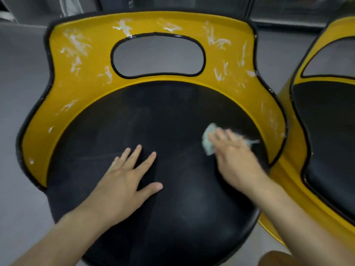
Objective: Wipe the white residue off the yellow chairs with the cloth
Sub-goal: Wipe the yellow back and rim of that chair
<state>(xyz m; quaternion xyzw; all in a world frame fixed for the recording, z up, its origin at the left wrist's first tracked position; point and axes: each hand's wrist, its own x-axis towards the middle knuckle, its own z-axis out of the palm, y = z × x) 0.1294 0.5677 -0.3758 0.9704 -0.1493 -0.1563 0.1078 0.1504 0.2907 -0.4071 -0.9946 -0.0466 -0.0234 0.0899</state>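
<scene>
Cloth (208, 143) pressed under flat R hand (236, 156) (blurry) on seat (172, 116); L hand (124, 179) splayed flat.

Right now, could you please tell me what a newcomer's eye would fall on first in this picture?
The bright yellow chair back fills the upper half, streaked with white residue around its oval cutout. Below it, on the round black seat, the left hand lies flat near the centre, while the right hand presses a pale cloth near the seat's right edge. A second yellow chair shows at the right border.
</scene>
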